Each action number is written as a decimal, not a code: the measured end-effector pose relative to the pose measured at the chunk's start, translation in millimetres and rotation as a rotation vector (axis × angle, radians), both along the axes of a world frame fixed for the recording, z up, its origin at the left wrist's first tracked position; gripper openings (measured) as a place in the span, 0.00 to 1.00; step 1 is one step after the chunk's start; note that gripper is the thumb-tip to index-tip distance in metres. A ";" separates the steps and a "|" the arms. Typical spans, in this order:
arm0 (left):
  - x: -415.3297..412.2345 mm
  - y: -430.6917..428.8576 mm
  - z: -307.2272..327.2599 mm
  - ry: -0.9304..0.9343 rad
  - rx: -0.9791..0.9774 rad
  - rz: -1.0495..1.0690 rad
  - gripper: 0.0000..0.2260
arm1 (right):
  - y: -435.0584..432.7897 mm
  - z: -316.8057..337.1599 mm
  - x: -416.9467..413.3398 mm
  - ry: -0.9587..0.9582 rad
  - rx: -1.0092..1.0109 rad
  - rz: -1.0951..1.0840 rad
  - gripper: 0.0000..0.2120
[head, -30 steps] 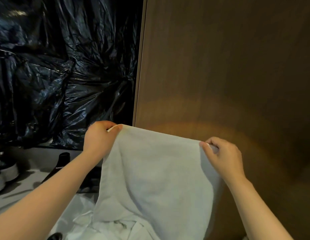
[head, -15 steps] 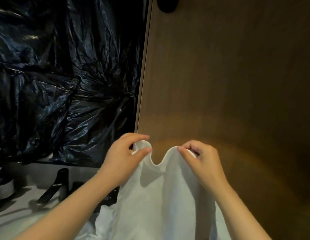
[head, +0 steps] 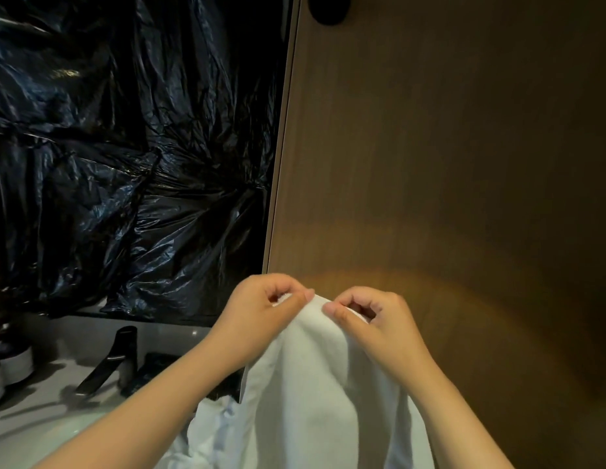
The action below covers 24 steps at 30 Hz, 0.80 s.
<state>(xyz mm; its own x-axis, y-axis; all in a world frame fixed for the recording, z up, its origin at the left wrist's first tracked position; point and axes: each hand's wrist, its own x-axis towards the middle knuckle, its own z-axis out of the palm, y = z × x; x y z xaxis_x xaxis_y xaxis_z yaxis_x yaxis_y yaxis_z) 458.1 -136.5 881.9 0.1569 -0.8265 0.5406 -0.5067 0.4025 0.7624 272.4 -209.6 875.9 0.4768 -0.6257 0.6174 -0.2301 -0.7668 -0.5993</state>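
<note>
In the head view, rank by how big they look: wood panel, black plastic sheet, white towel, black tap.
1. wood panel
2. black plastic sheet
3. white towel, though nearest the camera
4. black tap

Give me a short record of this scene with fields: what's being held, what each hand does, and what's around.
held thing: white cloth, hanging down in folds
left hand: pinches the cloth's top edge
right hand: pinches the top edge right beside the left hand
behind: brown wooden panel, with a crinkled black plastic sheet to its left
lower left: black tap on a pale counter
</note>
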 end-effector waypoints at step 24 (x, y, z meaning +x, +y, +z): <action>41.5 5.6 42.2 -0.054 -0.255 0.399 0.07 | -25.8 0.8 -45.8 -0.033 -0.071 -0.445 0.07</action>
<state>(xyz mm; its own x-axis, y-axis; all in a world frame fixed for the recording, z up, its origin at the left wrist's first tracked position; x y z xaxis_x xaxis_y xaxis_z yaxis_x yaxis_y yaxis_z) 499.7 -130.9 924.1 0.4018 -0.5471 0.7343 -0.6957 0.3390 0.6333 226.6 -235.4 876.7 0.1505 -0.7209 0.6765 -0.5279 -0.6372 -0.5615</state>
